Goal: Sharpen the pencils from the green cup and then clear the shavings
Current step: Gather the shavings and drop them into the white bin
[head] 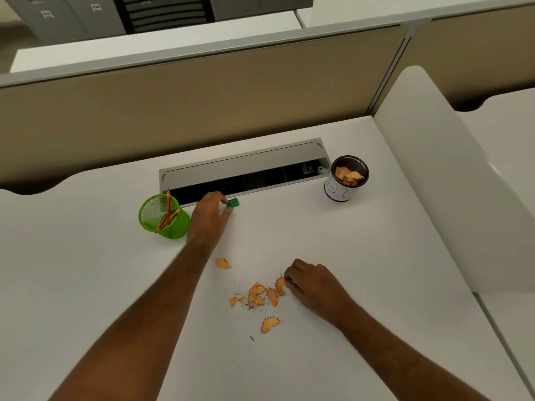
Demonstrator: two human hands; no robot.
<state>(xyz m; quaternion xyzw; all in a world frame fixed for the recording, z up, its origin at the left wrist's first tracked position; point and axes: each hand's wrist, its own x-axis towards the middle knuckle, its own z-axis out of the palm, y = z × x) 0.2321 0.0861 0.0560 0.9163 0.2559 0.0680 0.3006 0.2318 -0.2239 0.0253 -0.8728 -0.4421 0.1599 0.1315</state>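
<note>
One green cup (163, 217) of wire mesh stands on the white desk (362, 256), left of centre, with what looks like three or four orange pencils (168, 211) leaning inside it; they overlap too much for a sure count. One small green sharpener (233, 202) lies just right of the cup, at the edge of the cable slot (246, 172). The left hand (210, 217) reaches out beside the cup, its thumb and fingertips touching or pinching the sharpener; which of the two is hard to tell. The right hand (311, 282) rests nearer the person, fingers curled, pinching a shaving at the edge of the shavings (260, 296). About seven larger orange curls lie there, one (223, 263) apart to the left and one (270, 324) apart nearer the person, with fine crumbs around them. One dark cup (346, 179) with a white paper label stands at the right end of the slot, holding more shavings. Beige divider panels (173, 96) fence the desk, and grey cabinets (72, 15) stand in the room beyond.
</note>
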